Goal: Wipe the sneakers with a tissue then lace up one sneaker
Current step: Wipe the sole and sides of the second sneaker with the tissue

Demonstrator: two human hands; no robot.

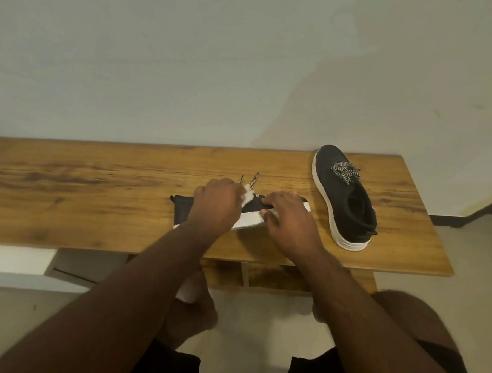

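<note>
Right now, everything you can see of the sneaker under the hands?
The near sneaker is black, seemingly knit fabric, with a white sole, lying on its side on the wooden table, sole edge toward the camera. The left hand presses a white tissue against its upper; the right hand steadies its right end, thumb on the sole. Two black-and-white lace ends stick out behind it. Much of it is hidden by the hands.

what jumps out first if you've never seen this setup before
Two hands meet at the middle of the wooden table: the left hand holds a white tissue against a black sneaker lying on its side, while the right hand steadies it. A second sneaker, upright and laced, sits near the table's right end.
</note>
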